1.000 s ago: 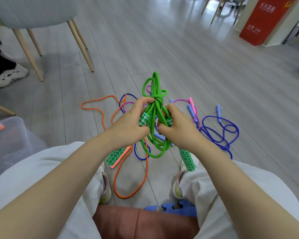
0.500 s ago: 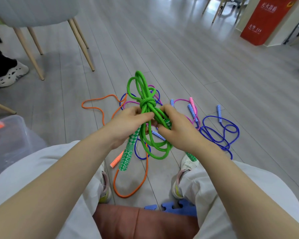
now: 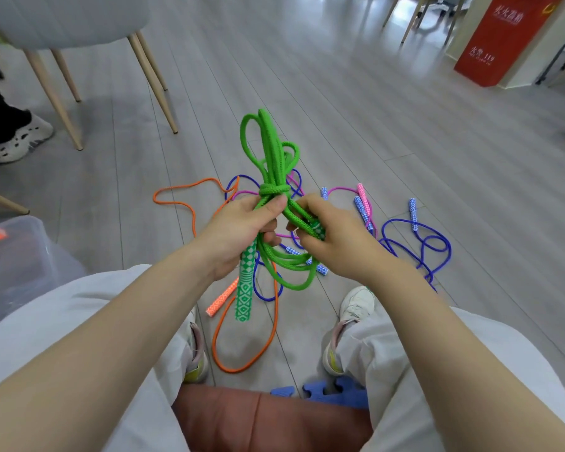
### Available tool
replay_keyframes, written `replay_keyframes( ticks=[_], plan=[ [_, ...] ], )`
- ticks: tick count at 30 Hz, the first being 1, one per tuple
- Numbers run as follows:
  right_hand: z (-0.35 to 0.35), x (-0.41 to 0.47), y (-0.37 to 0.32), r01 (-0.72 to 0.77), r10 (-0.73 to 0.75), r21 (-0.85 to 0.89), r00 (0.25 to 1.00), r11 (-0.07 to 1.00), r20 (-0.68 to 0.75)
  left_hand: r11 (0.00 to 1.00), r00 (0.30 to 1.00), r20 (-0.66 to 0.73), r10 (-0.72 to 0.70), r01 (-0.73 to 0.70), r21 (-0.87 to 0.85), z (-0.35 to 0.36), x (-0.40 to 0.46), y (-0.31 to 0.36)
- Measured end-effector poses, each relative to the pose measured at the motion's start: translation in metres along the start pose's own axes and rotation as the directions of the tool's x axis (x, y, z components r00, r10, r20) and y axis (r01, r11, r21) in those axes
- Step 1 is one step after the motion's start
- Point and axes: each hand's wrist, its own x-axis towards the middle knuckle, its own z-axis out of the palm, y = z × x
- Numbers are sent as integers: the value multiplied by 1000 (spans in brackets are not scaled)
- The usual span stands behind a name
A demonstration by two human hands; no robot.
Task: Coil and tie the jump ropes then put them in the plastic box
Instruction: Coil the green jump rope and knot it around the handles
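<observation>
Gripping one green rope (image 3: 272, 164): two hands.

left hand (image 3: 238, 230) grips green rope (image 3: 271, 158) below knot | right hand (image 3: 333, 236) pinches green strands

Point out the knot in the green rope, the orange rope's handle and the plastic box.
knot in the green rope (image 3: 273, 190), head view, on the wrap above the left thumb.
orange rope's handle (image 3: 222, 298), head view, mid handle on the floor.
plastic box (image 3: 43, 238), head view, on its clear near corner.
</observation>
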Motion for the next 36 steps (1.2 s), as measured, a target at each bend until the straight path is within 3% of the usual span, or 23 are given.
replay_keyframes(
  ticks=[4, 8, 13, 16, 20, 27, 29, 31, 33, 35, 36],
  plan=[
    [0, 2, 0, -66, 67, -71, 998, 995, 7, 987, 990, -114, 82, -65, 146, -2, 7, -6],
    [-6, 0, 2, -279, 280, -13, 959, 960, 51, 941, 971, -181, 154, -89, 325, -9, 12, -11],
    [-13, -3, -6, -357, 342, 362, 934, 861, 106, 962, 955, -251, 158, -92, 256, -14, 14, -10],
    [-6, -3, -10, -279, 267, 462, 959, 842, 92, 982, 960, -256, 113, -69, 174, -12, 14, -10],
    [6, -7, -10, -126, 125, 101, 992, 987, 15, 991, 983, -183, -24, -1, -133, -6, 11, -7],
    [29, -5, -15, -31, 18, -108, 992, 994, -121, 986, 984, -180, -4, -26, -163, -5, 13, -8],
    [29, -3, -16, -44, 51, 36, 975, 998, -215, 967, 988, -157, 0, -40, -251, -4, 12, -3],
    [25, 1, -13, -156, 210, 246, 955, 957, -211, 938, 991, -133, -11, -36, -344, -5, 12, 2],
    [20, 3, -8, -314, 338, 479, 940, 820, 39, 909, 995, -102, -10, -33, -416, -6, 11, 7],
    [20, 4, -6, -401, 266, 697, 916, 594, 301, 893, 997, -71, -23, -11, -449, -8, 9, 11],
    [21, 3, -5, -403, 201, 762, 915, 507, 350, 891, 998, -61, -32, 1, -453, -10, 9, 13]
  ],
)
